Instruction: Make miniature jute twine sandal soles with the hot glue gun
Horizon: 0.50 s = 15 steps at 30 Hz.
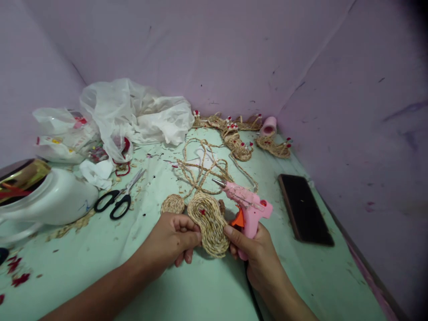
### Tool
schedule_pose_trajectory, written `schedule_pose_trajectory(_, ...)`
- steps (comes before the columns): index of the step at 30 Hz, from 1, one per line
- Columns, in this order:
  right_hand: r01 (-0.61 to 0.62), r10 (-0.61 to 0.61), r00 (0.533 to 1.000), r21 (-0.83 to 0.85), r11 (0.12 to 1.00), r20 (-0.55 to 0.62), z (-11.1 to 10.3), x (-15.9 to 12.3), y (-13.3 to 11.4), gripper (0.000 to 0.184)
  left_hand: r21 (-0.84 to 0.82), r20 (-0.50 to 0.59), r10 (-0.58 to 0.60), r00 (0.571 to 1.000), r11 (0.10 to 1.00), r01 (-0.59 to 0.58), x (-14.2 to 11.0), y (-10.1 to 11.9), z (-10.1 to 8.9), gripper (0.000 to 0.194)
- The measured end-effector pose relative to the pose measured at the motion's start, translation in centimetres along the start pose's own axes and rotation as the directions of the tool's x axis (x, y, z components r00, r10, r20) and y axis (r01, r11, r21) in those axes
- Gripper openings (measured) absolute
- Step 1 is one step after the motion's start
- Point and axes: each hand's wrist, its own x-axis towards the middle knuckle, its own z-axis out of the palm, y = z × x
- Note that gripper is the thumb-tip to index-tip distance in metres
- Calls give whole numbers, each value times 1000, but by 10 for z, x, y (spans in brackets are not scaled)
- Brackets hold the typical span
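Note:
A coiled, braided straw sole (pixel 212 227), shaped like a small slipper with a red bit near its top, is held between my two hands. My left hand (pixel 179 236) pinches its left edge. In my right hand (pixel 250 245) is a pink hot glue gun (pixel 249 205) with an orange trigger, its nozzle pointing up and left; the right thumb also presses the sole's right edge. Beside the sole, to the upper left, lies a small round straw coil (pixel 173 204). Loose braided cord (pixel 197 174) loops across the table behind it.
Black-handled scissors (pixel 120 196) and a white pitcher-like container (pixel 67 196) are on the left. Plastic bags (pixel 133 111) sit at the back. Finished-looking straw pieces with red and white beads (pixel 239 145) line the wall. A phone (pixel 306 209) lies right; a pink roll (pixel 268 126) stands behind.

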Motion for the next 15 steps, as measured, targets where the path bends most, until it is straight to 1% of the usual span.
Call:
schedule_pose_trajectory(12,13,-13,1000,17,1000,-5,3,-4,-4,29,22,-40,-28,999,999,29,-1,-1,2,14)
schedule_pose_trajectory(15,6,-6,1000,7,1000,14,3,-4,-2,29,18,-58,-43,997,999,44,0,0,1,12)
